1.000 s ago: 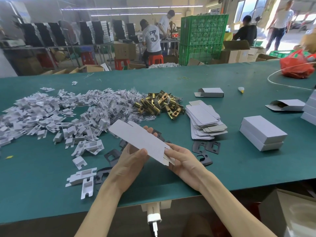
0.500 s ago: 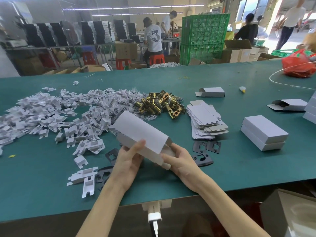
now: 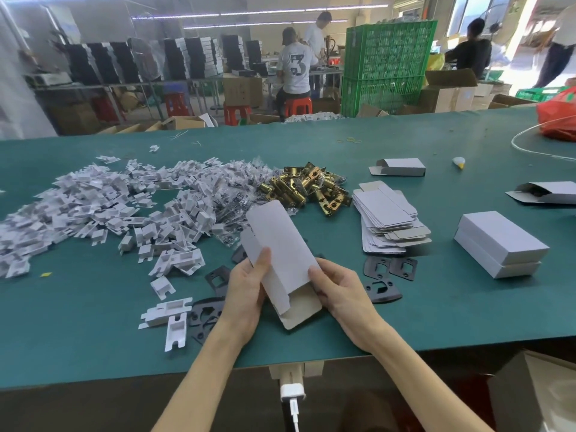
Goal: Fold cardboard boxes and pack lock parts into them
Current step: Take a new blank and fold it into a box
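The hands (image 3: 244,294) (image 3: 341,294) have swung the box (image 3: 277,241) lengthwise (flap open).

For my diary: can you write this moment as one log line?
left grip: holds half-folded white cardboard box | right grip: holds same box | box: over green table, near flap open

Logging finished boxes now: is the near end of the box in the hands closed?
No: the cardboard box, held by the left hand and right hand, has its near flap sticking out unfolded, brown inside showing.
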Motion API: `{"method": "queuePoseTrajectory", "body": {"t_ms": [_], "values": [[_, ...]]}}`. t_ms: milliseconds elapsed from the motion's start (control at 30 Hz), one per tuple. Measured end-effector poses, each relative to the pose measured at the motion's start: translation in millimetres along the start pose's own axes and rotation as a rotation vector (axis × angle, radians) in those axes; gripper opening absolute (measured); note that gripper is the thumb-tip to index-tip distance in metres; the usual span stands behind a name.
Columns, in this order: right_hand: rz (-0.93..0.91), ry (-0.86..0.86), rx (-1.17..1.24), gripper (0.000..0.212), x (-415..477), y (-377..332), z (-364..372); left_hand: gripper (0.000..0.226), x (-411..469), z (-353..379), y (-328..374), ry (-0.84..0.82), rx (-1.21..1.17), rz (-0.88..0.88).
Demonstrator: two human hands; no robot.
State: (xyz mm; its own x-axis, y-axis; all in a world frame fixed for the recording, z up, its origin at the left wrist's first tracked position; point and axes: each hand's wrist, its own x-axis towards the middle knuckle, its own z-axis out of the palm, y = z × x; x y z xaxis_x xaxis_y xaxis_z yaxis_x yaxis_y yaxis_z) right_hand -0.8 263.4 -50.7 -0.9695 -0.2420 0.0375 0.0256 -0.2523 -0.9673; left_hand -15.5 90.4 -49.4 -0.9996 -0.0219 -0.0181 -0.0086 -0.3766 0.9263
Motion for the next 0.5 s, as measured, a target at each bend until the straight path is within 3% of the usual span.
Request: {"method": "queuePoseTrajectory", "body": {"t_ms": [167,300,500], "values": [[0.014,-0.004,-0.001,0.028,-0.2,0.5,-3.1,0.031,0.1,-1.1,-0.9,0.059,0.054,0.037],[-0.054,0.033,-0.056,0.027,-3.6,-1.7,-1.4,0.036,-0.7,-0.7,1.7,0.021,0.055,0.026],[-0.091,-0.005,-0.079,0.046,-3.7,-7.7,0.4,0.049,-2.3,2.6,-1.9,-0.1,0.13,0.018]]}}
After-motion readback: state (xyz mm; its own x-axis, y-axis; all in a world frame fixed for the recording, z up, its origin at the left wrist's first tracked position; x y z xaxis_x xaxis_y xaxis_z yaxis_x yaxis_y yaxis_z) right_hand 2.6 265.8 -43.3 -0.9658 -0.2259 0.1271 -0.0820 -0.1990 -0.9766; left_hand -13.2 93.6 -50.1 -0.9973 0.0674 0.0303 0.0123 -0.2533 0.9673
